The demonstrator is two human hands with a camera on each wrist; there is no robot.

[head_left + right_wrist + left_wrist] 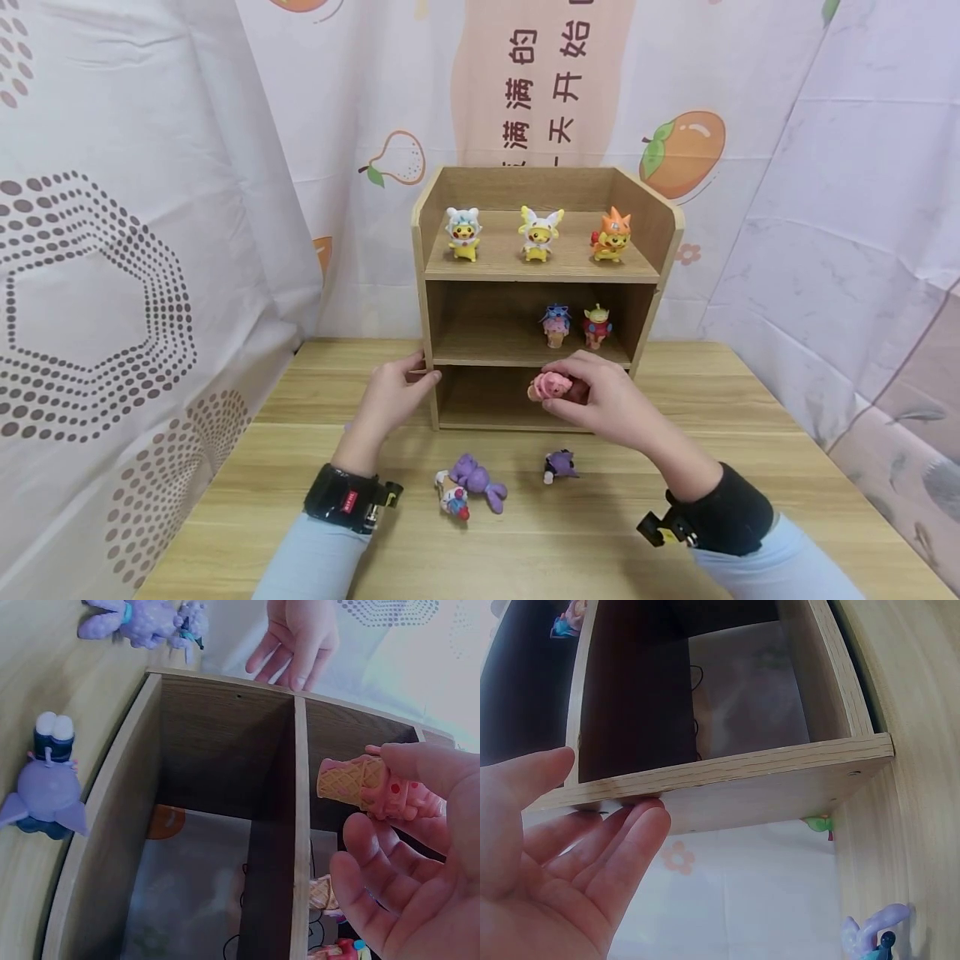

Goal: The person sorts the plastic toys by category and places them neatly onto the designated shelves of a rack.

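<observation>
My right hand (600, 398) pinches a pink ice-cream-cone figurine (379, 786) between thumb and fingers, its waffle cone pointing left. It is in front of the wooden shelf unit (495, 423), close to the middle board. My left hand (393, 396) holds the unit's left side panel, thumb at the front edge and fingers against the outer face. On the middle shelf, toward the right, stand a blue-topped cone figurine (556, 325) and a green-headed cone figurine (597, 326). The lowest compartment (750, 690) holds no figurine.
Three yellow figurines in costumes, white-capped (463, 235), winged (538, 235) and orange-hooded (612, 236), stand on top. Before the unit lie a purple figurine (480, 481), a clown-like figurine (453, 497) and a dark purple figurine (560, 466). A patterned curtain (375, 100) hangs behind.
</observation>
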